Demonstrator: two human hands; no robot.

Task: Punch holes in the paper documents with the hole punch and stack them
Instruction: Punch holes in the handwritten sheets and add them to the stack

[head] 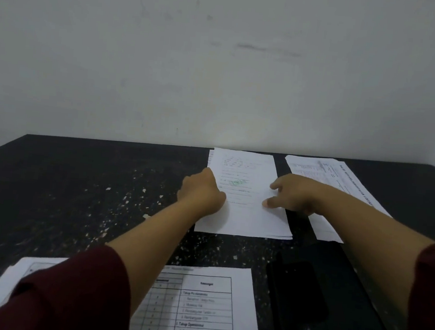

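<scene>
Near edge: printed table sheet (pixel 206 306) is lying beside black hole punch (pixel 323 297) on dark tabletop (pixel 77 192).
Centre stack (pixel 246 214): lying flat farther back.
Left hand (pixel 201 189): curling at stack's left edge; grip cannot be told.
Right hand (pixel 292 195): fingers are pressing stack's right side.
Far right: another paper pile (pixel 328 174) is lying.

table (pixel 83 179): dark stone-like top, black speckled with pale chips; smooth, dull sheen.
middle stack (pixel 248 217): white paper, matt, thin sheets; faint print and a green mark; edges slightly uneven.
right-hand sheets (pixel 326 174): white paper, matt, printed black text.
near sheet (pixel 212 304): white paper, matt, printed table with black lines.
hole punch (pixel 323 292): black; looks like matt plastic or painted metal, cannot tell which; smooth, slight gloss on top panel.
sleeves (pixel 68 296): dark red cloth, soft, matt, lightly creased.
wall (pixel 220 59): pale paint, matt, a few scuff marks.
</scene>
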